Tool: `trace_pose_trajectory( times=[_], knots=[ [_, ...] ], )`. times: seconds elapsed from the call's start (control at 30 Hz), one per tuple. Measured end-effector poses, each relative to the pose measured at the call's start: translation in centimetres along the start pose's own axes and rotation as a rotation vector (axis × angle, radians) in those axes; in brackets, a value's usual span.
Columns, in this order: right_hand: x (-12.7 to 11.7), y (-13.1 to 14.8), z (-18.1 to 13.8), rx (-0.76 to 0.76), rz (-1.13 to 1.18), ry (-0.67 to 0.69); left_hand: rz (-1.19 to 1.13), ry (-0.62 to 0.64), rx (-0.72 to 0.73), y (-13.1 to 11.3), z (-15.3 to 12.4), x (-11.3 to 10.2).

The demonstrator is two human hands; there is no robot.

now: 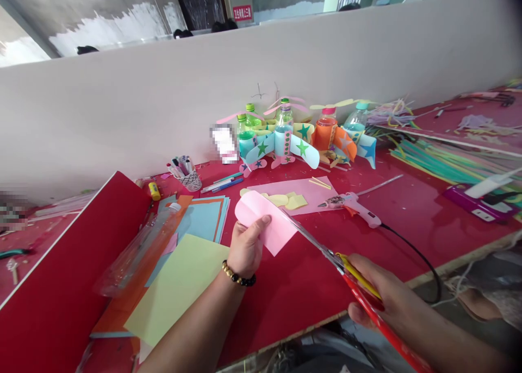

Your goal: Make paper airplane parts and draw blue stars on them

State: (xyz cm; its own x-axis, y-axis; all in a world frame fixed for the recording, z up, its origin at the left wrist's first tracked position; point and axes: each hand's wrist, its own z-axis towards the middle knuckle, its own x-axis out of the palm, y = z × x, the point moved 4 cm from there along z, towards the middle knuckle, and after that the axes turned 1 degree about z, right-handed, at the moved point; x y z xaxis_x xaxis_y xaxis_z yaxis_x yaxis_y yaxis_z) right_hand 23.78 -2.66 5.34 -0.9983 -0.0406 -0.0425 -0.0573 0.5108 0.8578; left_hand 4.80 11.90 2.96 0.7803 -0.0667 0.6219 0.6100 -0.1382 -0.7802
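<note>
The red table (281, 297) is the largest thing, spreading under both hands. On its left part lies a pale yellow-green sheet (175, 286), just beside the left forearm. The scissors (332, 256) are grasped in the right hand (379, 280) by their yellow and red handles, and the blades point away to the upper left, up to the pink paper (253, 207). This paper is held above the table, pinched by the left hand (247, 248): the thumb presses on its face, the rounded end is beyond the thumb, and a pointed corner hangs to the right. I cannot tell whether the paper is between the blades. The glue gun (359, 207) lies near, beyond the scissors. Smallest is the bead bracelet (238, 278) around the left wrist.
</note>
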Motion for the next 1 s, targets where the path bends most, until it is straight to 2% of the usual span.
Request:
trace_pose_trajectory(
  times=[0.13, 0.5, 0.7, 0.87, 1.0],
  knots=[
    [-0.28, 0.37, -0.03, -0.056, -0.112, -0.032, 0.01, -0.012, 0.002, 0.08, -0.01, -0.07],
    [-0.02, 0.13, 0.09, -0.072, -0.159, -0.056, -0.001, 0.004, -0.008, 0.66, 0.2, -0.67],
    [-0.18, 0.38, 0.16, -0.138, -0.232, -0.141, 0.008, 0.025, 0.0, 0.77, 0.3, -0.8],
    [0.24, 0.32, 0.1, -0.058, -0.078, -0.099, 0.004, 0.031, 0.003, 0.7, 0.22, -0.57],
    [0.23, 0.53, 0.01, -0.085, -0.118, -0.097, 0.009, 0.028, -0.004, 0.69, 0.2, -0.48]
  ],
)
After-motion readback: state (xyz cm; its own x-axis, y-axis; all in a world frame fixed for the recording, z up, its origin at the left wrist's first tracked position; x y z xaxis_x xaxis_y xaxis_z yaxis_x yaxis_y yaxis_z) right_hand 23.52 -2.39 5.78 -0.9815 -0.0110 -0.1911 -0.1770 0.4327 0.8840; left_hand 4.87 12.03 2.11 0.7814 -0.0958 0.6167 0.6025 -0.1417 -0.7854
